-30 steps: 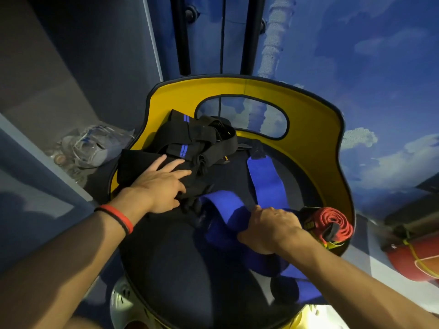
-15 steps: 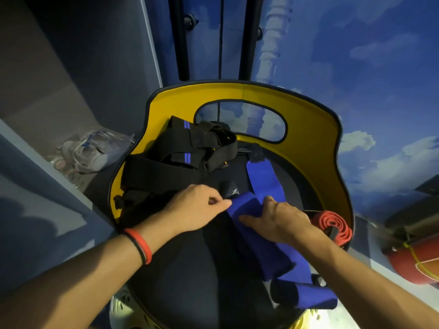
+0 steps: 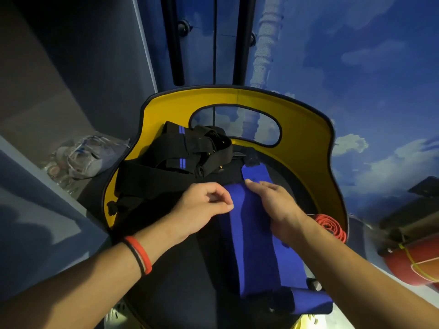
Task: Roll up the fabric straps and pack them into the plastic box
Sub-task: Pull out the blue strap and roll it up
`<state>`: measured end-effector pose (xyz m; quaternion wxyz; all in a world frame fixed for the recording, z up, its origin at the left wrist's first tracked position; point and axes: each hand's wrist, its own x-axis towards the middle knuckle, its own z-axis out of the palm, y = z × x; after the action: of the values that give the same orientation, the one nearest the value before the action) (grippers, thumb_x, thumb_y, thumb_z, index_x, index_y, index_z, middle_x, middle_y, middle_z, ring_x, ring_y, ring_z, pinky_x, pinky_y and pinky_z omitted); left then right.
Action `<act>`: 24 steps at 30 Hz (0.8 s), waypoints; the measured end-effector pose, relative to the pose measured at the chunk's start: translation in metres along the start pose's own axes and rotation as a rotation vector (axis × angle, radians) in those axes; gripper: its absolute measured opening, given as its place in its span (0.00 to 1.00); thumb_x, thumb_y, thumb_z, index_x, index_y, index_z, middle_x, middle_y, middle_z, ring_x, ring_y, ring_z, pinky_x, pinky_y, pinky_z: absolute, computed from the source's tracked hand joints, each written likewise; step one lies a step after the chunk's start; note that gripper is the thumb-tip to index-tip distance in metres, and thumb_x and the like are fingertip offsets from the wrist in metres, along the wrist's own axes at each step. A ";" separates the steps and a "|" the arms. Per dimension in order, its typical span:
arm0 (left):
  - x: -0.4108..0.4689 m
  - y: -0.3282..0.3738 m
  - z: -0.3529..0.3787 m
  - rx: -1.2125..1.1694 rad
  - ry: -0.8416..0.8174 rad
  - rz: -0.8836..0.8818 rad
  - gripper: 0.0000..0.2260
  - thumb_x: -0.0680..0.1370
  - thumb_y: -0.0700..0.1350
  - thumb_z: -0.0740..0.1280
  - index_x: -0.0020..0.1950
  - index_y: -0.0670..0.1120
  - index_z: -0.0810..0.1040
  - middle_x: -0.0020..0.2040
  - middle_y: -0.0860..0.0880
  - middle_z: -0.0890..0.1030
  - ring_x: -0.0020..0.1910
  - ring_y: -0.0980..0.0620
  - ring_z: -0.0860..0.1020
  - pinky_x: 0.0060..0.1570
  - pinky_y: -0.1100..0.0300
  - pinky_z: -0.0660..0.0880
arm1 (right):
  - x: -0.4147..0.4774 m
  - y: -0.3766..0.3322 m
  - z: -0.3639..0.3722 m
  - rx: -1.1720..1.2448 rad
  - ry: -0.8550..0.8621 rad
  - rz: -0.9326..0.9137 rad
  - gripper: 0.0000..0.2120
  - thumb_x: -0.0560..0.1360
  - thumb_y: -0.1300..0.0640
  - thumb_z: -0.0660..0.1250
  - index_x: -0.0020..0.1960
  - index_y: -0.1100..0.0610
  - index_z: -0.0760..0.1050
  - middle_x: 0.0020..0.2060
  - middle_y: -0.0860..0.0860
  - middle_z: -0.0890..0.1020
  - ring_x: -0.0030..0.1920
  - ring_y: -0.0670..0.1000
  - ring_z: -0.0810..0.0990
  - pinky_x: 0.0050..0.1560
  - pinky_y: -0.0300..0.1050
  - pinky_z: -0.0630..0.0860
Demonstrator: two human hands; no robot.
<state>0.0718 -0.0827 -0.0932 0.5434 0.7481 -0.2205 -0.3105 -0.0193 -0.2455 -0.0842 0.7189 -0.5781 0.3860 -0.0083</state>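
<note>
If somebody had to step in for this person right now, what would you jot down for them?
Left hand: fingertips pinched on the left edge of the blue strap.
Right hand: lying flat on the same strap, pressing it down.
The blue strap lies spread lengthwise on the dark seat; its near end is partly curled.
The black straps sit in a loose heap at the back left, unrolled.
One red strap is already rolled, at the seat's right edge.
Left: roll the blue and black straps and pack everything. No plastic box is clearly in view.
</note>
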 end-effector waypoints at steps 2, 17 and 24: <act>-0.001 0.003 0.001 0.027 -0.015 0.050 0.08 0.74 0.33 0.75 0.41 0.46 0.83 0.40 0.53 0.85 0.46 0.58 0.83 0.50 0.67 0.77 | 0.000 -0.003 -0.003 0.095 -0.040 -0.103 0.13 0.78 0.56 0.72 0.60 0.59 0.80 0.51 0.60 0.87 0.54 0.63 0.85 0.62 0.62 0.79; 0.022 0.029 -0.020 -0.134 0.191 0.171 0.22 0.82 0.35 0.66 0.67 0.59 0.79 0.51 0.48 0.87 0.53 0.53 0.86 0.56 0.54 0.82 | -0.014 -0.002 -0.007 -0.349 -0.318 -0.069 0.13 0.75 0.48 0.75 0.54 0.55 0.82 0.46 0.45 0.88 0.47 0.43 0.86 0.48 0.37 0.81; 0.043 0.045 -0.062 -0.387 0.305 0.171 0.26 0.80 0.29 0.65 0.75 0.48 0.74 0.60 0.58 0.80 0.60 0.55 0.83 0.57 0.55 0.81 | -0.020 0.030 0.000 -0.642 -0.675 -0.072 0.18 0.74 0.55 0.77 0.64 0.51 0.81 0.60 0.44 0.84 0.61 0.43 0.81 0.62 0.36 0.76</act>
<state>0.1464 -0.0835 -0.0466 0.7275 0.6472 -0.1348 -0.1835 -0.0458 -0.2265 -0.0982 0.5884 -0.7545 0.0934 0.2752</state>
